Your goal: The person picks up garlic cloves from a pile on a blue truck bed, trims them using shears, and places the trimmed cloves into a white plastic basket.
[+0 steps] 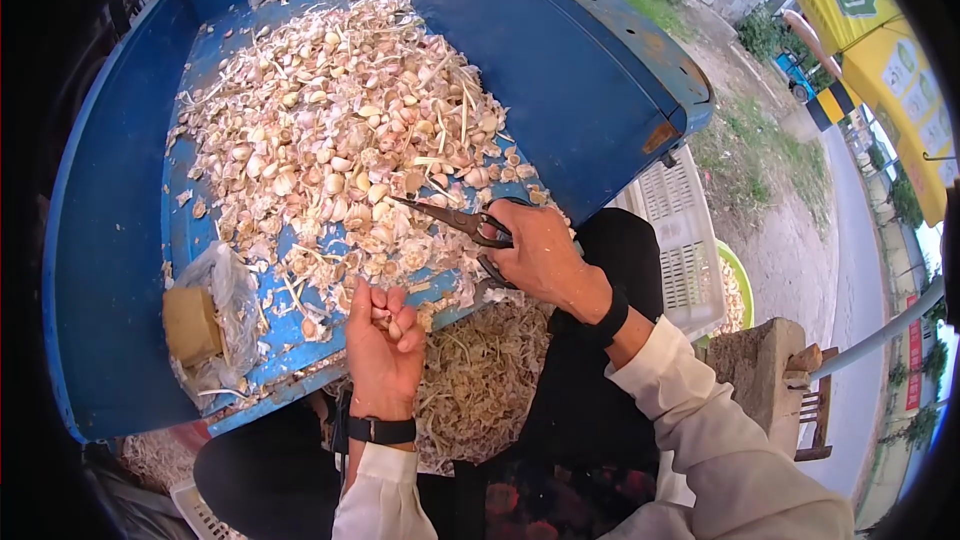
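Note:
My left hand [385, 350] is curled, palm up, round a few garlic cloves [393, 323] near the front edge of a blue metal tray bed [560, 40]. Dark-bladed scissors [450, 217] are gripped in my right hand [540, 252], their tips pointing left over the pile. A large heap of garlic cloves, skins and stalks [330, 120] covers much of the blue bed. Both wrists wear black bands.
At the left of the bed lies a tan block [192, 325] in a clear plastic bag [232, 310]. Right of the bed are a white plastic crate [680, 230] and a green-rimmed basin [740, 270]. Husks [485, 370] lie below, between dark-clothed legs.

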Demonstrator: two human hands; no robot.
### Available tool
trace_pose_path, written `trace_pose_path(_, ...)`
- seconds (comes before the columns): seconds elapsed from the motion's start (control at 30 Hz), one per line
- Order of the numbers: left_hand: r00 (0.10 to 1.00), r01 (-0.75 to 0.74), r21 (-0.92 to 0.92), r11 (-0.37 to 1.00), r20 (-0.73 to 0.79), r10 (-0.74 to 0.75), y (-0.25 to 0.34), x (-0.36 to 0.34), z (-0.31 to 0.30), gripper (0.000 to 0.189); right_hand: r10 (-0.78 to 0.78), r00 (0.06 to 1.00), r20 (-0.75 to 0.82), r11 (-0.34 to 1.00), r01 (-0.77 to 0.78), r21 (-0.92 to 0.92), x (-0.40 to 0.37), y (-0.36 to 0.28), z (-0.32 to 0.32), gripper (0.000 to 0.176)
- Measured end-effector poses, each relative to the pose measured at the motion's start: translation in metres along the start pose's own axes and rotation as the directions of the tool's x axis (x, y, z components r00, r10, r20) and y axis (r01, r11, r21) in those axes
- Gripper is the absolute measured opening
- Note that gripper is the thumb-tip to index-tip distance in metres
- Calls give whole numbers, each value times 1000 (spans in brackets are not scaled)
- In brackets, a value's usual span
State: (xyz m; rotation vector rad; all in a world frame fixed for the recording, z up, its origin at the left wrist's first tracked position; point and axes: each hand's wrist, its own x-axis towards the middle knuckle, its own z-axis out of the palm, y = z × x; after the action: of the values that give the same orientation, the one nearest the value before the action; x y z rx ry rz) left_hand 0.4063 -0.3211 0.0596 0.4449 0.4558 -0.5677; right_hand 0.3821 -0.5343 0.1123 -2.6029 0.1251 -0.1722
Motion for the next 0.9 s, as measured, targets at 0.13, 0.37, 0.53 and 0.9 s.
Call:
trace_pose_path(0.13,990,5,30,1000,139,-10,2,-4,-3,25,77,944,-322,990,-109,-84,67,29,-4,11)
trace_pose_path(0.37,994,27,27,999,104,-30,6,-3,4,19,141,949,-284,942,-217,-258,109,53,28,10)
trace_pose_path(0.53,986,41,-5,999,159,-40,2,2,-1,20,130,951,-280,953,-198,-230,84,42,15,10)
trace_pose_path(0.9,991,50,-18,999,122,-47,-8,20,0,28,-28,980,-195,996,11,-89,61,-6,13,23)
